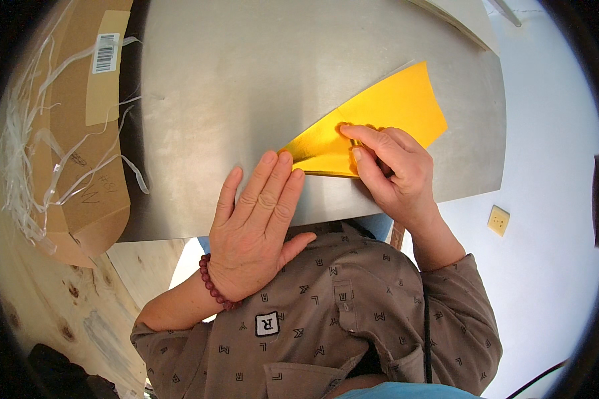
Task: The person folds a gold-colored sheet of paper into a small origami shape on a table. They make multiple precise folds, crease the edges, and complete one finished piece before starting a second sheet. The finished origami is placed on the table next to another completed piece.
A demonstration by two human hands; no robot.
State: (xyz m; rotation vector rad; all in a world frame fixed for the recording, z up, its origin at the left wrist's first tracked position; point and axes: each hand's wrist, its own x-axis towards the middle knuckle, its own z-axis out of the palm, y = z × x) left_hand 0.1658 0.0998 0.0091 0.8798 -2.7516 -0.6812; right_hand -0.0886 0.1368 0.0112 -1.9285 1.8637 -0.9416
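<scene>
A shiny gold paper sheet [399, 100], folded into a long tapering shape, lies on the grey metal tabletop [213, 86]. Its narrow tip points left towards me, and a pale edge shows along its far side. My left hand [253, 206] is laid flat with fingers stretched out, the fingertips resting at that narrow tip. A red bead bracelet [213, 287] circles the left wrist. Over the middle of the sheet, my right hand [396, 163] is closed, thumb and forefinger bent together on the gold paper. Its other fingers are curled and partly hidden.
Along the table's left side stands a brown cardboard box [73, 166] with tangled clear plastic strips [33, 139] hanging over it. A pale board [456, 20] lies at the far right edge. The white wall [546, 133] with a socket [498, 220] is on the right.
</scene>
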